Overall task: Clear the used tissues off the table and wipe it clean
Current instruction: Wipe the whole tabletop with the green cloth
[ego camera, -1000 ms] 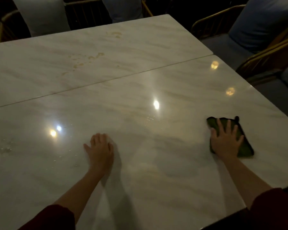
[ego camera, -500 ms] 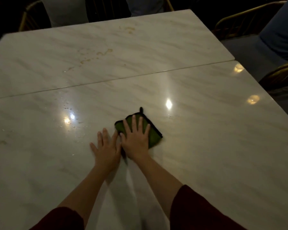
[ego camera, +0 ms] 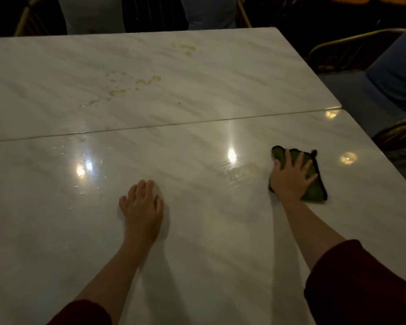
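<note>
Water droplets glint at left on the marble table; L hand rests palm-down near them, fingers loose, holding nothing. Brown stains mark the far slab. Well apart at right, R hand presses spread fingers flat on the green cloth, nr the table's edge.

No readable text, labels, brands, numbers or signs on any surface in view
</note>
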